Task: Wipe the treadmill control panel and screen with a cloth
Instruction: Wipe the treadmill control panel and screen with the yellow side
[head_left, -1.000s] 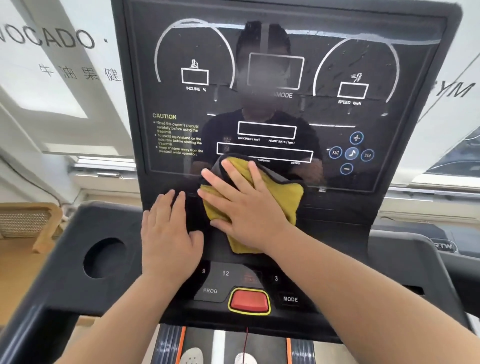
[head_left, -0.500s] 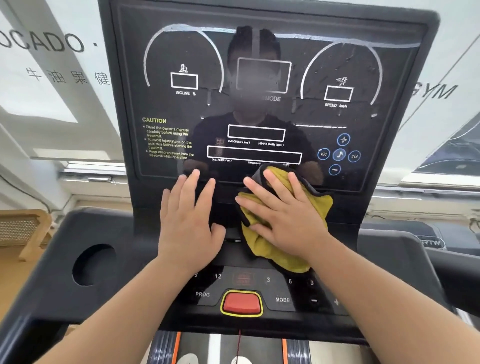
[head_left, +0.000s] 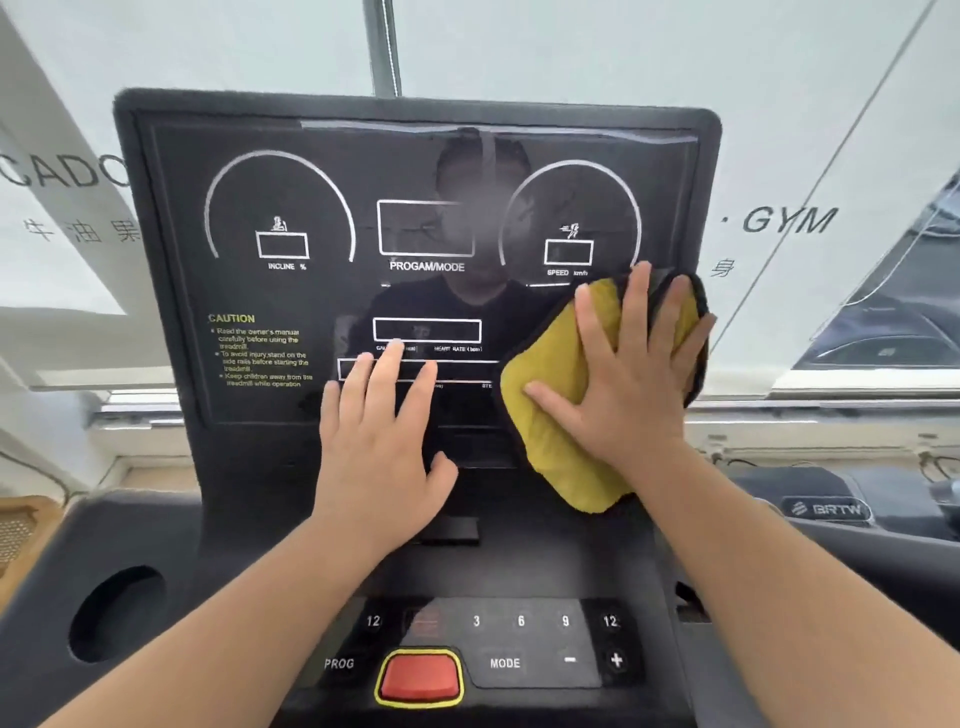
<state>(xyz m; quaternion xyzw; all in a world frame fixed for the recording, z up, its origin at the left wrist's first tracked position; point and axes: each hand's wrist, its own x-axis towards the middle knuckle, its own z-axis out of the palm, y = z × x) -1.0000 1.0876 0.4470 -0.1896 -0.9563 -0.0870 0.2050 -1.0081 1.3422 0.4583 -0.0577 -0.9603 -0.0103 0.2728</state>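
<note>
Indicating a gym or fitness studio. Facing a black treadmill console, carrying printed fields reading INCLINE %, PROGAM/MODE, SPEED km/h and HEART RATE, plus a yellow CAUTION notice mentioning side rails. Showing, on the lower keypad, number presets 3, 6, 9 and 12, PROG and MODE keys, and a red stop button ringed in yellow. Displaying large grey lettering ending in "GYM" across the pale pane behind, alongside Chinese characters. Revealing part of another dark exercise machine, badged BRTW, standing near on the right. Including a round cup recess at the lower left of the housing.
</note>
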